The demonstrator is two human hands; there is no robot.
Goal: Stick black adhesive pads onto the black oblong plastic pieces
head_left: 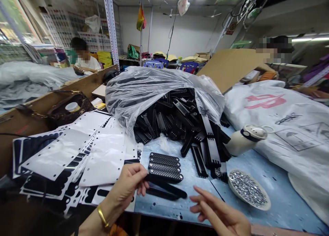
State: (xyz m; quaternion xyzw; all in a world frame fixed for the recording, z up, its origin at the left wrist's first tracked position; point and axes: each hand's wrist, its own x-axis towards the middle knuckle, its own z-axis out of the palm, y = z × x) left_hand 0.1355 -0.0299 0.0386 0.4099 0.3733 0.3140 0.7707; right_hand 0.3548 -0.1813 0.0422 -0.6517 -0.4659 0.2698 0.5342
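Note:
My left hand (133,179), with a gold bracelet at the wrist, is closed in a pinch at the left end of a long black plastic strip (167,190). The strip lies low over the blue tabletop, blurred. My right hand (218,208) is open, fingers stretched toward the strip's other end and apart from it. Just behind the strip lies a row of several black bars with a carbon-weave pattern (165,168) and silver rivets at their ends. To the right is a white bowl (268,205) of small shiny metal pieces.
Loose black parts (169,121) spill from a clear plastic bag (144,81). White sheets with black cutouts (102,157) spread at left beside a brown handbag (69,105). A cream flask (244,140) and white sack (293,126) stand right. A person (86,62) sits beyond.

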